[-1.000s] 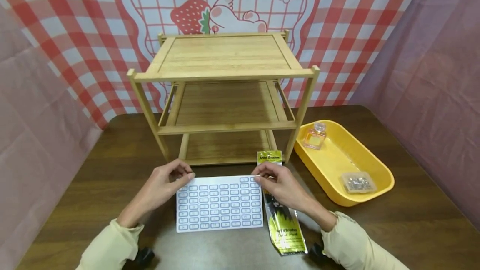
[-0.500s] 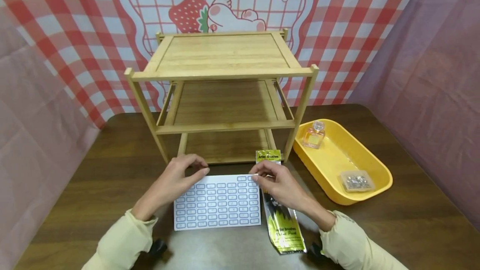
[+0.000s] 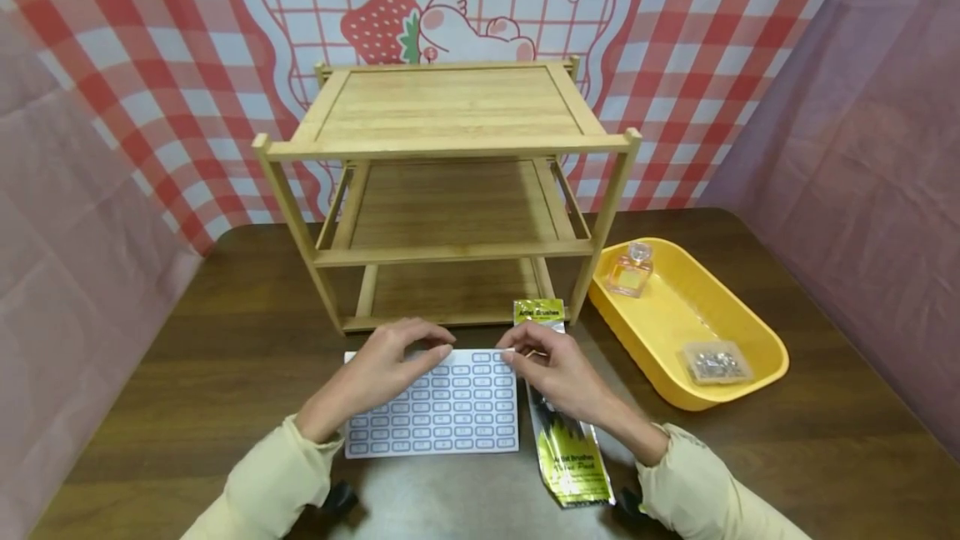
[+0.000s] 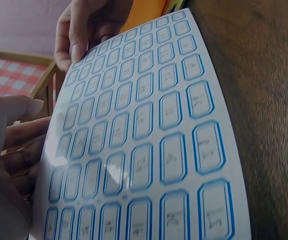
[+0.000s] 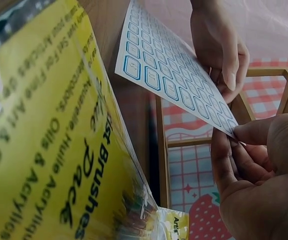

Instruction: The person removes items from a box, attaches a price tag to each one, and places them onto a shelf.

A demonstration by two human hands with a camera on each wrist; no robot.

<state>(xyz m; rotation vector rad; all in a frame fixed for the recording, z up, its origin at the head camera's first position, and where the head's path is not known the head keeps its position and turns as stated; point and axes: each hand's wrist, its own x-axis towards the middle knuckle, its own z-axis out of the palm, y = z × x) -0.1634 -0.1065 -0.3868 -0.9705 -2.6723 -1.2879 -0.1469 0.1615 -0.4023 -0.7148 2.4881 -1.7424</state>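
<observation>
A white sheet of blue-bordered labels (image 3: 442,419) slants above the table in front of the shelf. My right hand (image 3: 562,373) pinches its far right corner between thumb and fingers, plainly seen in the right wrist view, where the sheet (image 5: 171,75) tapers away. My left hand (image 3: 382,373) lies over the sheet's far left part. In the left wrist view this left hand (image 4: 8,145) has its thumb raised off the sheet, with fingers extended behind the edge. Beneath my right hand lies a yellow and black artist brushes packet (image 3: 573,465).
A three-tier wooden shelf (image 3: 450,144) stands just beyond the hands. To the right, a yellow tray (image 3: 686,298) holds a perfume bottle (image 3: 630,271) and a clear box of small metal pieces (image 3: 716,362). Checked cloth hangs behind.
My left hand has let go of the sheet's far left corner and moved right along the far edge. The right hand keeps its pinch, and the sheet has shifted slightly left.
</observation>
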